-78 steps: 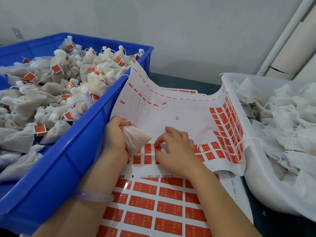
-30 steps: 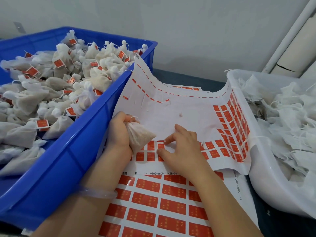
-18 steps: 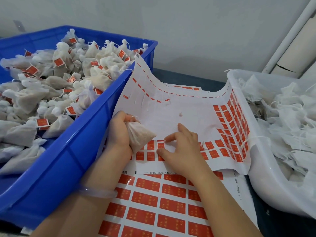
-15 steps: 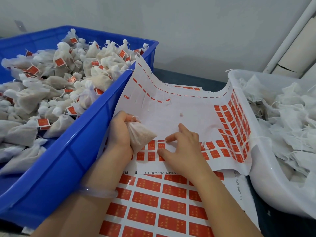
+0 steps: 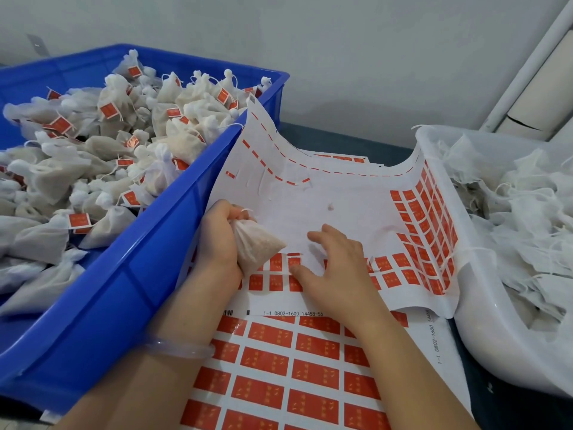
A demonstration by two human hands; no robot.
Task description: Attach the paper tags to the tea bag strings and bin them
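My left hand (image 5: 217, 243) grips a small white tea bag (image 5: 259, 248) by its gathered neck, resting on the sticker sheet beside the blue bin. A bit of its string sticks out above my fingers. My right hand (image 5: 336, 268) lies on the upper tag sheet (image 5: 341, 197) with fingers spread and loosely bent. Its thumb touches the row of red paper tags (image 5: 276, 263) just right of the bag, and its index finger points across the bare backing. No tag shows on the held bag.
The blue bin (image 5: 124, 274) at left holds a heap of tagged tea bags (image 5: 102, 156). A white tub (image 5: 496, 352) at right holds untagged bags (image 5: 527, 218). A full sheet of larger red tags (image 5: 279, 367) lies under my wrists. A wall stands close behind.
My right hand's fingers have straightened and spread a little over the tag row. My left hand still holds the bag in the same spot.
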